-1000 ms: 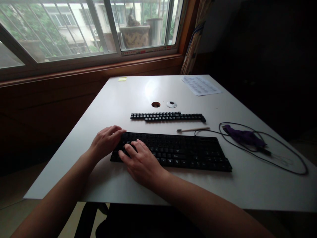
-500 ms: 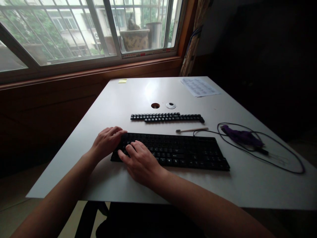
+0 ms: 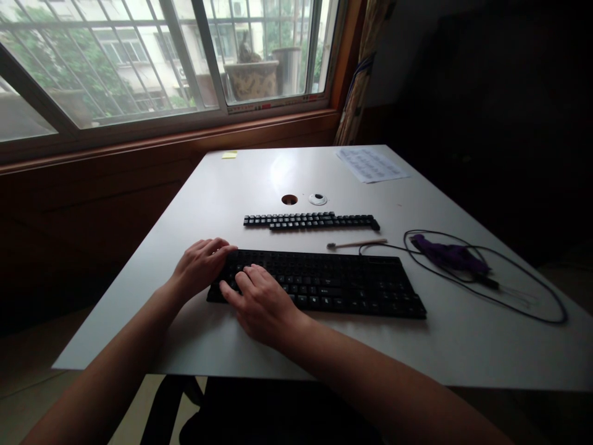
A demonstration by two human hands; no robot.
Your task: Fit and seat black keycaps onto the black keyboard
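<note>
White tabletop (image 3: 208,198) spans the frame beneath a window (image 3: 139,62) at upper left. Just below centre, the black keyboard (image 3: 352,284) stretches rightward from the fingers, long axis nearly level. The left hand (image 3: 199,262) is at its left end; the right hand (image 3: 262,303) reaches farther over it. Both curl; any grip is unclear. Lower keys carry pale marks.

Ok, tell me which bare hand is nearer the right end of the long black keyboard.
The bare right hand, over the front edge of the long black keyboard. The bare left hand is farther off, at the keyboard's back left corner.
</note>
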